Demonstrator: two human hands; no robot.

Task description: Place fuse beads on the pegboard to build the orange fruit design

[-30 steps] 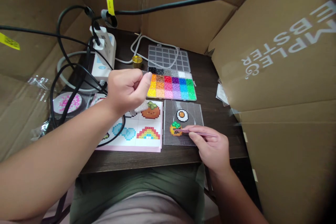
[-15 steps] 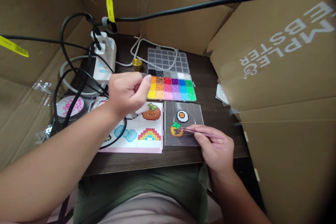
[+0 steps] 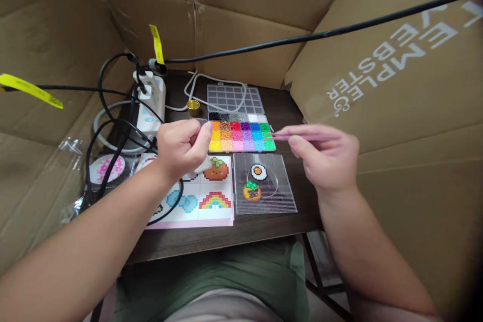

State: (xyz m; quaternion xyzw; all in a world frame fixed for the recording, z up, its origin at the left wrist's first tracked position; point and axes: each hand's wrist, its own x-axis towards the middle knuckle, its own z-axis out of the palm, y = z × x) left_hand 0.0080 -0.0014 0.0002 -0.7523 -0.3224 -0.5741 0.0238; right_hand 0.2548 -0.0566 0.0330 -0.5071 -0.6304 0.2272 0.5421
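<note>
Pink tweezers [image 3: 281, 137] are held in the right hand [image 3: 330, 156], pinched between thumb and fingers, with the tips reaching over the green compartments at the right side of the bead tray [image 3: 241, 151]. Whether a bead is touched there cannot be told. The left hand [image 3: 184, 146] is curled into a closed fist above the pattern sheet [image 3: 215, 216], just beside the tray's left edge; whether anything is gripped inside cannot be told.

On the sheet, a brown persimmon print [image 3: 216, 173] and a rainbow print [image 3: 215, 201] can be seen. To its right, a clear pegboard [image 3: 285, 198] is laid flat on the dark counter [image 3: 181, 238]. On it are set a fried-egg bead figure [image 3: 259, 171] and, just below, an orange bead persimmon [image 3: 247, 193] with green leaves and a dark patch in its middle.

Behind the fist, a small gold cup [image 3: 193, 107] is placed near the white power strip [image 3: 159, 95]. At far left, pink beads [image 3: 109, 167] are spread in a white dish [image 3: 93, 171], partly crossed by black cables.
</note>
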